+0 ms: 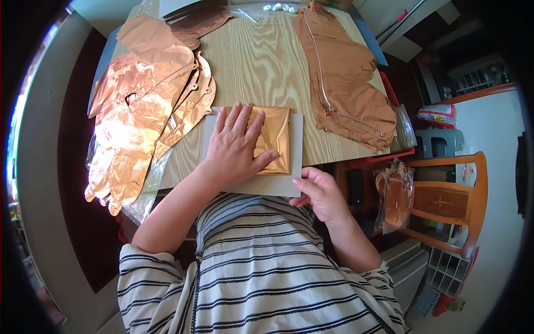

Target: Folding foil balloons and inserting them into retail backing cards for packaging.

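My left hand (236,142) lies flat, fingers spread, on a shiny gold foil piece (278,136) folded into a neat square. Under the foil is a flat grey board (297,150), which juts over the table's near edge. At the board's near right corner my right hand (322,195) pinches its edge between thumb and fingers. To the left lies a pile of flat copper-coloured foil balloons (142,89), loosely stacked. Another stack of flat copper foil balloons (347,72) rests on the right side, its face duller.
The wood-grain table (256,55) holds several small white bundles (280,7) and thin white sticks (247,15) at its far edge. A wooden chair (445,200) stands at the right, with a clear-wrapped copper packet (396,197) by it. Clear plastic (146,192) hangs off the left near edge.
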The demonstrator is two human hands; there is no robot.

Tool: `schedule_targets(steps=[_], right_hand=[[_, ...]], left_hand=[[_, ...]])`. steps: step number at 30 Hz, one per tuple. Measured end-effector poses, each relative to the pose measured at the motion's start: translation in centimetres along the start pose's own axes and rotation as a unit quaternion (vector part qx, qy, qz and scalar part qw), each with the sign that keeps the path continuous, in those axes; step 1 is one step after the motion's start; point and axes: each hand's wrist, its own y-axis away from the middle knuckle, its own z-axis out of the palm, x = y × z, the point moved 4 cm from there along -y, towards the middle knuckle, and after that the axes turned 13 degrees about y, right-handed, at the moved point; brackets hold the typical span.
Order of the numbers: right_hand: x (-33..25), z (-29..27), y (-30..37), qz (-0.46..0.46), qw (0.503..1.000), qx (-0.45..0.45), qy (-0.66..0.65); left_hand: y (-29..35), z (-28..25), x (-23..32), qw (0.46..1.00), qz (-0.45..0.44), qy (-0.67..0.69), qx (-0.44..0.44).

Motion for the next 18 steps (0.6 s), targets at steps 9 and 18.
schedule_targets(steps=[9, 18], right_hand=[[-1.7, -1.0, 0.0, -0.031, 0.995, 0.056, 0.081], [-3.4, -11.0, 5.8, 0.022, 0.958, 0.129, 0.257]], left_hand=[[-0.5, -0.5, 0.3, 0.999, -0.017, -0.003, -0.030], [0.6, 0.9, -0.5, 1.000, 0.005, 0.008, 0.026]])
